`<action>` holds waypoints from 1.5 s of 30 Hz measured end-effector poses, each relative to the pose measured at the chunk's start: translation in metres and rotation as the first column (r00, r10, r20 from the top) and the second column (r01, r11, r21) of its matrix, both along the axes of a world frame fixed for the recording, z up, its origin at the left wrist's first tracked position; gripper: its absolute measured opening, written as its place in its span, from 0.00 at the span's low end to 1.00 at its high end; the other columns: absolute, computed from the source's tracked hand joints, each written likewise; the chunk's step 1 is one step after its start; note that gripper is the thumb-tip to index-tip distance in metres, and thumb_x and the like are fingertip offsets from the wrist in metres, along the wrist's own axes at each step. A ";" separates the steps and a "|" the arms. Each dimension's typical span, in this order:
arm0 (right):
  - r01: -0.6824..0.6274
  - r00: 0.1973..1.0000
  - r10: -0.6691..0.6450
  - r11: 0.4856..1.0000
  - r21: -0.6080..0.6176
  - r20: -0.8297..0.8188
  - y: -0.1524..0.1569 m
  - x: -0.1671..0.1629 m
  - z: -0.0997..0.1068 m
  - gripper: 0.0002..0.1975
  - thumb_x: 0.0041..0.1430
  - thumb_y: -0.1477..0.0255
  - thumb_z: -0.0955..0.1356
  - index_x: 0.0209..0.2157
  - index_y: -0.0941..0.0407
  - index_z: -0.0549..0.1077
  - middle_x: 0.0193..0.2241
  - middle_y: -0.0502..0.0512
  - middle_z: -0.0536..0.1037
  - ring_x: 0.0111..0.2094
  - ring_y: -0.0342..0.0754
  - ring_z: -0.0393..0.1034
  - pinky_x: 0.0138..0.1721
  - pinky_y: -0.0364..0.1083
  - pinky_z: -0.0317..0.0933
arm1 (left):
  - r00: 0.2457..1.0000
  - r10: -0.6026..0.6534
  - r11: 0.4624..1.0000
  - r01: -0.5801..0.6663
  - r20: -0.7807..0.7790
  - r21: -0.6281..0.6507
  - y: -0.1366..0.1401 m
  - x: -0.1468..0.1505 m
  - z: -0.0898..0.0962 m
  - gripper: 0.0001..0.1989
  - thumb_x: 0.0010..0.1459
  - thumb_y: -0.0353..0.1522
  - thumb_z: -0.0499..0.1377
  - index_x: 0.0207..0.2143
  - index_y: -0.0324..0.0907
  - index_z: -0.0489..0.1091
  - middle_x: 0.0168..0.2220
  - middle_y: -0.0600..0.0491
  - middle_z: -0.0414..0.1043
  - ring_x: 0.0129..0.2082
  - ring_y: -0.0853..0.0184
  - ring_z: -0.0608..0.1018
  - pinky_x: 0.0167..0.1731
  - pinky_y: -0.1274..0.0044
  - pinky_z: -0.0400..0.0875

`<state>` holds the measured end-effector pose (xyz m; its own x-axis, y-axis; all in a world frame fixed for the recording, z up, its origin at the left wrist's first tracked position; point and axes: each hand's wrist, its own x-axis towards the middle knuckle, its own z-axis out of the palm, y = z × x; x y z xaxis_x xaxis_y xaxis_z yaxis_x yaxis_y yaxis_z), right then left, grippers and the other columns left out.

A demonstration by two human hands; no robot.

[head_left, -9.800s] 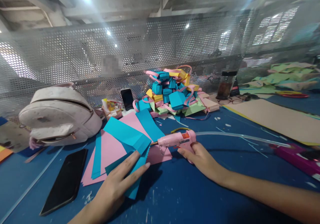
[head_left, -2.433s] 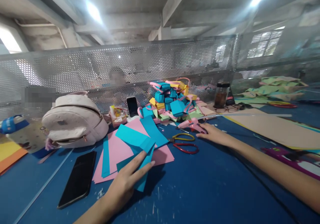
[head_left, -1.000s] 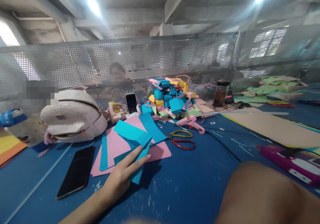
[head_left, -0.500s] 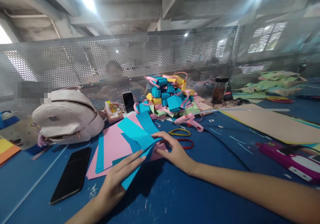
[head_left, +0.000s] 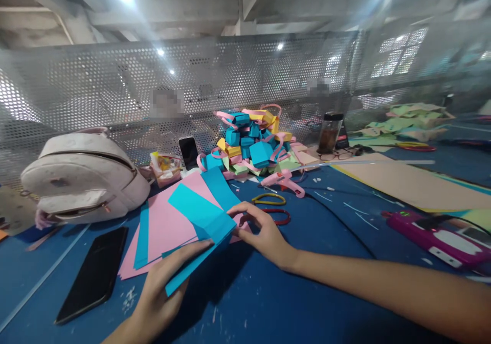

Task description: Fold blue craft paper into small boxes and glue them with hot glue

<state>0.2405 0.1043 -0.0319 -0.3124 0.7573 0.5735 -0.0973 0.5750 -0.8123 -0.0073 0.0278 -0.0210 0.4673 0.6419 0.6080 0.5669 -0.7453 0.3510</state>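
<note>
A folded piece of blue paper (head_left: 218, 225) is held up between my two hands, above the table. My left hand (head_left: 164, 277) grips its near end, thumb on top and the other fingers underneath. At the far right corner, my right hand (head_left: 264, 234) pinches the edge with bent fingers. Beneath and behind lie pink sheets (head_left: 163, 216) with blue strips (head_left: 220, 185) on them. Yellow-handled scissors (head_left: 269, 199) and red-handled scissors (head_left: 279, 216) rest just beyond my right hand; their blades are hidden.
A pink glue gun (head_left: 284, 181) lies before a heap of small paper baskets (head_left: 253, 142). At left are a black phone (head_left: 94, 272) and a pale backpack (head_left: 84, 175). A purple device (head_left: 433, 242) sits at right. A drink bottle (head_left: 330, 134) stands by the perforated metal partition (head_left: 238, 73).
The blue paper has turned so its folded flap shows more openly. My left hand has shifted left and wrapped under the near end. The whole view has swung slightly right.
</note>
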 end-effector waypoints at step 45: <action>-0.021 0.997 0.004 0.976 0.215 0.078 0.006 0.014 0.030 0.05 0.58 0.65 0.74 0.32 0.51 0.80 0.33 0.53 0.77 0.38 0.50 0.71 0.48 0.55 0.64 | 0.996 -0.079 0.997 0.079 0.044 -0.006 0.002 0.001 0.008 0.23 0.62 0.21 0.51 0.56 0.47 0.69 0.51 0.50 0.78 0.51 0.63 0.79 0.51 0.77 0.75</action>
<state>0.2549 0.1100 -0.0019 -0.3704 0.6141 0.6969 -0.0483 0.7365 -0.6747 -0.0060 0.0301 -0.0130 0.4895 0.6088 0.6243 0.4903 -0.7842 0.3803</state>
